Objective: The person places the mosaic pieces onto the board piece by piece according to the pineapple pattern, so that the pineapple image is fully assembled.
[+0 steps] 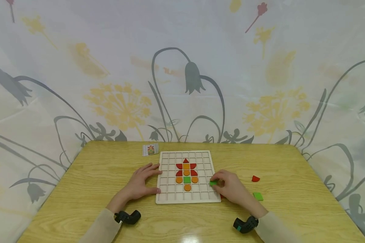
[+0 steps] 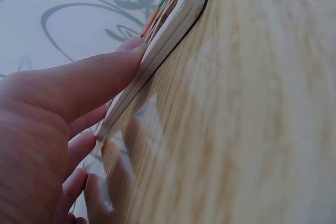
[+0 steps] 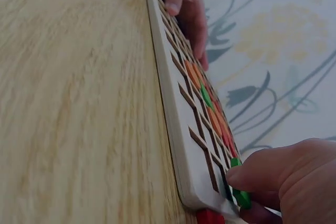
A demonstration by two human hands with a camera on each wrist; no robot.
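Left hand (image 1: pixel 141 182): fingers spread and relaxed, set against the left edge of the white grid board (image 1: pixel 167 195). Thumb touched the rim nearer the person; the fingertips met the same side farther up. Right hand (image 1: pixel 229 187): thumb and fingers pinched a green tile (image 1: pixel 213 183) at the board's right edge; whether the tile touched the board could not be told. The two hands were well apart, on opposite sides of the board.

The board lay flat on the wood-grain table (image 1: pixel 109 158). Pieces on it, from the far end: red triangle (image 1: pixel 186 160); orange square (image 1: pixel 186 166) between two red curved-edge pieces; orange disc (image 1: pixel 186 172) between two more; then a row with green square (image 1: pixel 187 180) in the middle and an orange disc either side; one orange disc (image 1: pixel 187 187) nearest the person.

Right of the right hand, loose on the table: red quarter-round piece (image 1: pixel 255 179) and, nearer the person, green square tile (image 1: pixel 258 196). Another red piece (image 3: pixel 210 216) showed just beside the board's near right corner, its shape mostly hidden. Pattern card (image 1: pixel 150 149) lay beyond the board's far left corner. Flower-printed backdrop (image 1: pixel 127 104) stood behind the table.
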